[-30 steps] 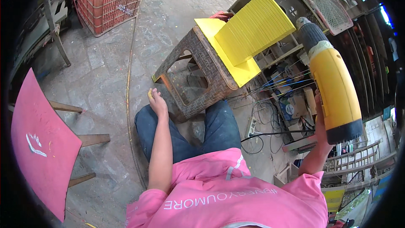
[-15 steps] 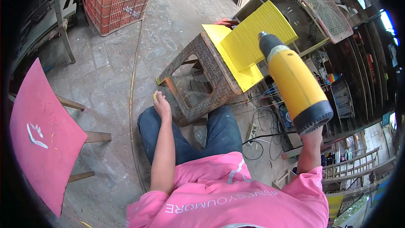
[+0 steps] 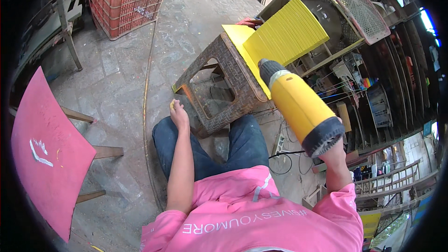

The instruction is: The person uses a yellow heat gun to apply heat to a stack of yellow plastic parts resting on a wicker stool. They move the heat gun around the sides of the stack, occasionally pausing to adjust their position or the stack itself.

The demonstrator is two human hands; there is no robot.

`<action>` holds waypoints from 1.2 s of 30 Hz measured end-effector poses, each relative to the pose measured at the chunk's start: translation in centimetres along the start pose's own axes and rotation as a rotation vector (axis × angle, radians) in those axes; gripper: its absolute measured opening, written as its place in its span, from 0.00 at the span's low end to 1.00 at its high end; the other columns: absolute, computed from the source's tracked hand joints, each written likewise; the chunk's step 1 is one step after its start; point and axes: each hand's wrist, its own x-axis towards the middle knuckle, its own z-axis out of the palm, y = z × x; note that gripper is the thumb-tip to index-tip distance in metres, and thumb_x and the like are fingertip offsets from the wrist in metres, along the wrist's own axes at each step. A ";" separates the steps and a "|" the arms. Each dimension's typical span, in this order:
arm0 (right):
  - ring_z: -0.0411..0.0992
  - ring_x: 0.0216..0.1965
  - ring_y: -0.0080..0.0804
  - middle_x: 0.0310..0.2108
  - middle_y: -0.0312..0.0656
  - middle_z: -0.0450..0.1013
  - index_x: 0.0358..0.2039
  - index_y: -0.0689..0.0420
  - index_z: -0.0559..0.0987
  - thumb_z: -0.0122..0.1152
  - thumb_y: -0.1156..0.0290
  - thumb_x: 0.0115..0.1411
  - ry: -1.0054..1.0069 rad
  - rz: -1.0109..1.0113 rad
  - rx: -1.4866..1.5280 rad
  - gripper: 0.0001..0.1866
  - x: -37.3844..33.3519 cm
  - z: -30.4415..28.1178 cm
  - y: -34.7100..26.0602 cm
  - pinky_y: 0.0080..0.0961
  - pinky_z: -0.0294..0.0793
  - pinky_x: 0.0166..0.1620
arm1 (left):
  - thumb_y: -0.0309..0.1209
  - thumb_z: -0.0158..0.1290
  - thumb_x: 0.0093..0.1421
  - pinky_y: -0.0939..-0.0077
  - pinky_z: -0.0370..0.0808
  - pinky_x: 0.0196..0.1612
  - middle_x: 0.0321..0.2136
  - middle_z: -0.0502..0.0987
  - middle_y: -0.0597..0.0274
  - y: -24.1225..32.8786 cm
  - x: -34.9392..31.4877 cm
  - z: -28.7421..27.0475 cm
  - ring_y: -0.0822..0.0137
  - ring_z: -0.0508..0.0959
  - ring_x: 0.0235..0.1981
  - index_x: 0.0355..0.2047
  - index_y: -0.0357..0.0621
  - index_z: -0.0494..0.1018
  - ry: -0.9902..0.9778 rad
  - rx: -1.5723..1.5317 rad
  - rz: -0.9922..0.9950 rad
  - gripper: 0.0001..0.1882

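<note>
My right hand (image 3: pixel 337 155) is wrapped round the grip of a yellow and black heat gun (image 3: pixel 303 107); the gun's body hides most of its fingers. The dark nozzle points up and left at a ridged yellow piece (image 3: pixel 284 30), like a row of thin yellow strips. That piece rests on a flat yellow sheet (image 3: pixel 239 37) on a brown woven-pattern plastic stool (image 3: pixel 238 72). Over my knee, left of the stool, my left hand (image 3: pixel 178 114) has its fingers curled in. A bit of yellow shows at its fingertips; I cannot make out what it is.
A pink chair or stool top (image 3: pixel 49 149) with wooden legs stands at the left. Behind is a red plastic crate (image 3: pixel 130 7). A hose (image 3: pixel 146 88) runs along the floor. Cluttered shelving (image 3: pixel 396 79) fills the right, with a black cable (image 3: pixel 287 153) by my knee.
The heat gun in my right hand has moved left and down, its nozzle now closer to the stool's edge. My left hand has stayed in place.
</note>
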 end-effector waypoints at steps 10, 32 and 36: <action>0.67 0.55 0.36 0.52 0.47 0.71 0.54 0.59 0.71 0.61 0.71 0.59 0.366 0.042 -1.078 0.22 -4.2 -6.3 6.5 0.35 0.65 0.56 | 0.47 0.37 0.68 0.64 0.70 0.47 0.51 0.73 0.50 0.7 -0.7 0.4 0.56 0.74 0.48 0.57 0.38 0.62 -0.038 -0.069 -0.092 0.27; 0.75 0.44 0.44 0.43 0.51 0.75 0.46 0.66 0.74 0.67 0.74 0.45 -0.011 0.025 -0.009 0.25 0.3 0.5 0.1 0.27 0.71 0.48 | 0.47 0.36 0.68 0.64 0.70 0.45 0.45 0.77 0.49 1.2 -0.8 0.3 0.59 0.77 0.43 0.58 0.39 0.59 -0.111 -0.053 -0.141 0.28; 0.75 0.42 0.45 0.42 0.51 0.75 0.45 0.66 0.74 0.66 0.74 0.45 -0.060 0.038 -0.029 0.24 -0.1 0.4 0.2 0.27 0.72 0.47 | 0.47 0.37 0.67 0.62 0.70 0.46 0.45 0.77 0.49 1.2 -0.9 0.4 0.59 0.77 0.42 0.59 0.39 0.59 -0.128 -0.035 -0.140 0.28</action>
